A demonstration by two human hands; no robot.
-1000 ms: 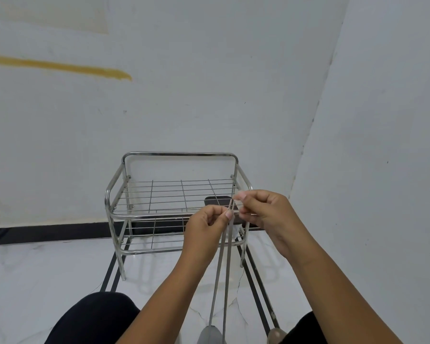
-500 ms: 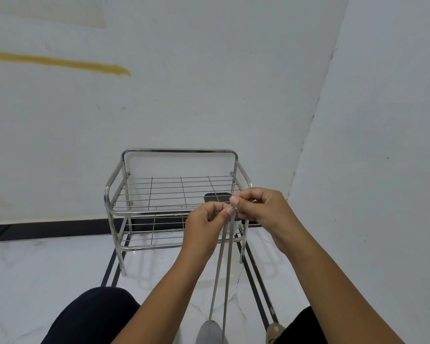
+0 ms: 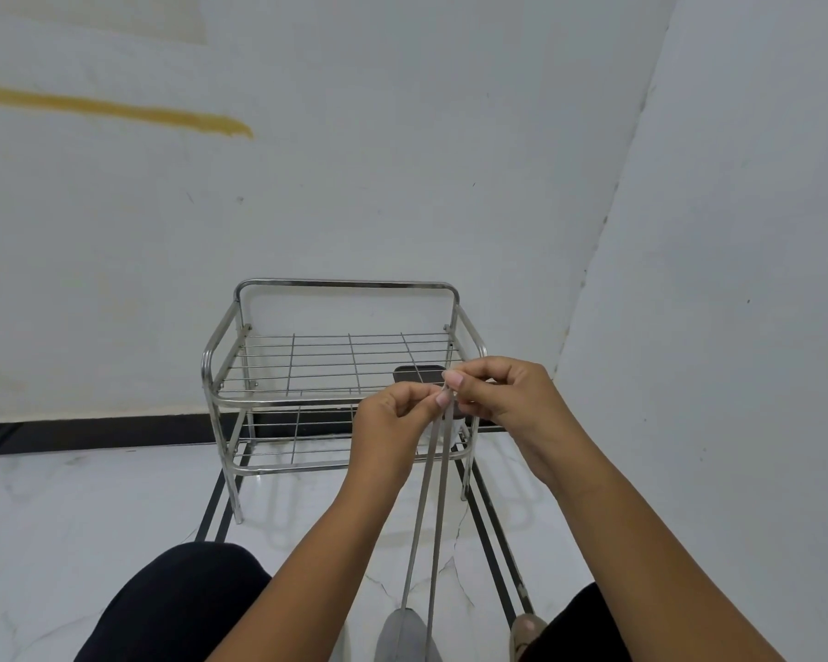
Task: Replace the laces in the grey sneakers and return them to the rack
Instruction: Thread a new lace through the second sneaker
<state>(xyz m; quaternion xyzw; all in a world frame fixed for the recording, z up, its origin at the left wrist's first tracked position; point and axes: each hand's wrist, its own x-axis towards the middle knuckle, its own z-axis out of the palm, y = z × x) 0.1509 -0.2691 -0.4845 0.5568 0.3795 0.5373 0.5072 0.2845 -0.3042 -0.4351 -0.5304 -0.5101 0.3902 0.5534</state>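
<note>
Fingertips of your left hand [image 3: 393, 413] and right hand [image 3: 498, 389] pinch the two lace [image 3: 431, 494] ends together, taut up from the grey sneaker [image 3: 402, 635] below. Slip, and they'll likely end uneven; the rack [image 3: 345, 284] waits ahead.

Two strands of a grey lace [image 3: 426, 513] run taut and nearly parallel, rising from a grey sneaker [image 3: 405, 635] at the bottom edge to a raised point in front of the rack [image 3: 345, 370]. Only the sneaker's rounded tip shows, pointing toward the rack. The rack is a two-tier chrome wire frame standing on the white floor against the wall.
</note>
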